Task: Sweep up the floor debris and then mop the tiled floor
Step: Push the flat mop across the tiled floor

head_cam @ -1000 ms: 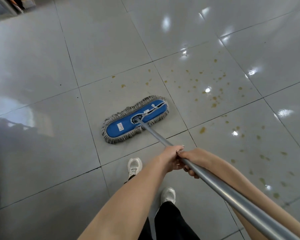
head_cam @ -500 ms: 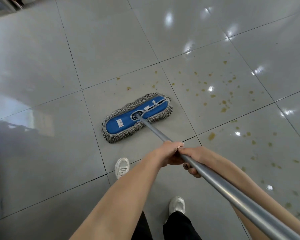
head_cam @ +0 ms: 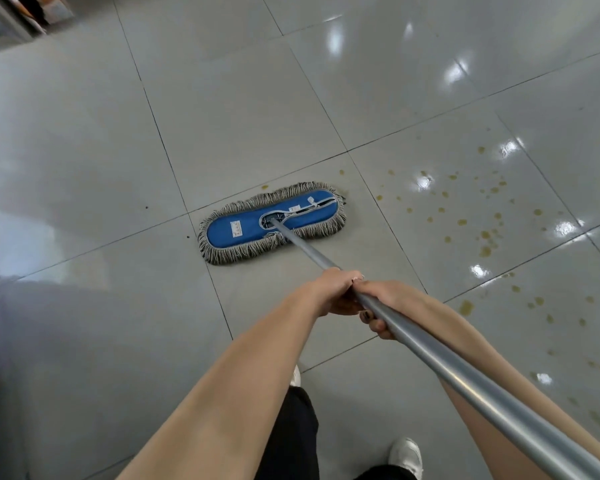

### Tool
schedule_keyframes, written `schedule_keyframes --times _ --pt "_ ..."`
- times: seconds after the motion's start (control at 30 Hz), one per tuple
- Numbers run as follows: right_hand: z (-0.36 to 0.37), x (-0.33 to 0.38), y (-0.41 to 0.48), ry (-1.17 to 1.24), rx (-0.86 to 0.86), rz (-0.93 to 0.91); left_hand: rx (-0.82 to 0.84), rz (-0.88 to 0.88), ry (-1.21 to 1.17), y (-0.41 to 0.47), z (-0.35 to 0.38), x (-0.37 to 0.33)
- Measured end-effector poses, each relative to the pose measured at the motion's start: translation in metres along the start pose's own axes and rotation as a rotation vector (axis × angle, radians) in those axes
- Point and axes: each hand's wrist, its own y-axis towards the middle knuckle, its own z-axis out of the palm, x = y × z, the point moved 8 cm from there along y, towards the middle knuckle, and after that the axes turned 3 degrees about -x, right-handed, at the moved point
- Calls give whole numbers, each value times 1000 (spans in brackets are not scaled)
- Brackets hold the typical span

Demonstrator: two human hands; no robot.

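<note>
A flat blue mop head (head_cam: 272, 223) with a grey fringe lies on the grey tiled floor (head_cam: 232, 109). Its silver handle (head_cam: 430, 348) runs back toward me to the lower right. My left hand (head_cam: 333, 292) is closed around the handle from the left. Just behind it, my right hand (head_cam: 383, 308) grips the handle from the right, fingers curled under the pole. Yellow-brown spots (head_cam: 485, 233) speckle the tiles to the right of the mop head, and a few lie just beyond its far edge.
My white shoes (head_cam: 406, 455) and black trouser legs (head_cam: 291, 438) are at the bottom. Shelving or furniture (head_cam: 21, 12) stands at the far top left corner. Bright light reflections gleam on the tiles at the upper right.
The mop head has slid forward and to the right, nearer the spotted tiles. My view has shifted, and my feet have stepped, with both hands staying on the handle.
</note>
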Motion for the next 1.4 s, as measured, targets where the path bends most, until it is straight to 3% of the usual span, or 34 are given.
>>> schedule_keyframes --times 0.4,0.73,0.87,1.17,1.3,1.4 --pt "20 116 14 51 19 64 54 -29 108 28 -78 -91" --pt "-2 220 5 119 142 164 38 -100 82 35 -106 -191" --pt "-7 276 2 -17 128 155 49 -122 72 30 -130 -240" --pt "10 370 -20 -3 75 159 153 -89 -2 36 -183 -293" --pt "36 410 -32 37 -30 -34 212 -76 -35 39 -213 -306" --pt "40 439 -48 -47 -270 -147 258 -70 -20 42 -239 -317"
